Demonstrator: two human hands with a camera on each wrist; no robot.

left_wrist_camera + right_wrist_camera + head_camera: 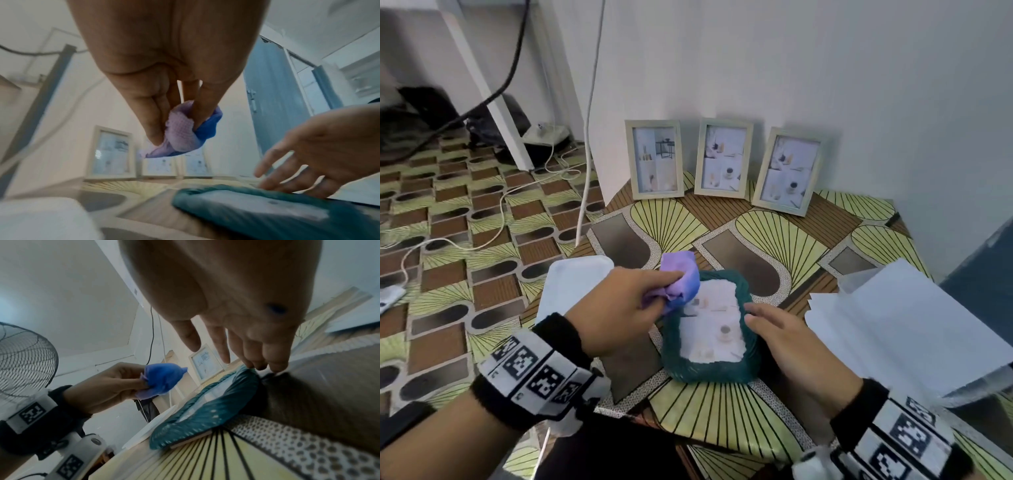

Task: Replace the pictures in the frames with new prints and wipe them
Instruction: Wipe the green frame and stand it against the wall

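A teal frame (736, 371) (236, 209) (205, 417) with a pale print in it lies flat on the patterned table (726, 414). Just above its upper left corner my left hand (619, 308) (174, 113) pinches a bunched purple-blue cloth (681, 284) (183, 138) (162, 378). My right hand (784, 339) (242, 353) is open, with straight fingertips at the frame's right edge. Three pale wooden frames (656, 159) (723, 158) (787, 170) with prints stand against the wall behind.
White sheets (914, 329) lie on the table's right side and a white tray-like piece (571, 284) lies at the left edge. Cables (585, 171) run across the patterned floor at left. A fan (22, 363) stands at the left, a blue door (273, 105) at the right.
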